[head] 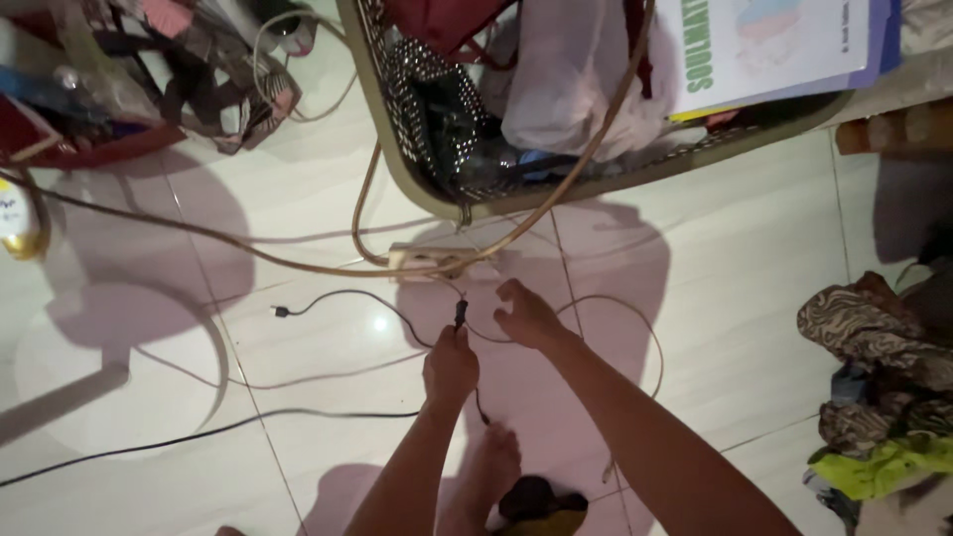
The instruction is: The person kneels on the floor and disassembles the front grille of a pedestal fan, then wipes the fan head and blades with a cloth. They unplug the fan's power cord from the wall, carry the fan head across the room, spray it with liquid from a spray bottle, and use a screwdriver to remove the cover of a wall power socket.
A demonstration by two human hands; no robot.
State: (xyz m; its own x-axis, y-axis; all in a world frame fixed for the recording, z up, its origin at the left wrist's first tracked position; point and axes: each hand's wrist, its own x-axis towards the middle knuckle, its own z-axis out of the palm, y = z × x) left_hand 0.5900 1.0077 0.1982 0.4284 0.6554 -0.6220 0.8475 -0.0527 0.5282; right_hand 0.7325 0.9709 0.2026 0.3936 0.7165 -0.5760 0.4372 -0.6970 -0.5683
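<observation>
My left hand [450, 363] is closed around a thin black cable [357, 296] and holds its black plug [461, 313] upright, just below a white power strip [437, 261] lying on the tiled floor. The cable's other small black connector [281, 312] rests on the floor to the left. My right hand [528, 316] hovers beside the plug with fingers spread and loosely curled, holding nothing. A beige cord [298, 262] runs across the floor into the power strip.
A perforated basket [417, 109] full of bags and cloth stands beyond the power strip. A pile of clothes [879, 397] lies at the right. A fan base [119, 367] and bags [149, 79] sit at the left. My foot [486, 476] is below the hands.
</observation>
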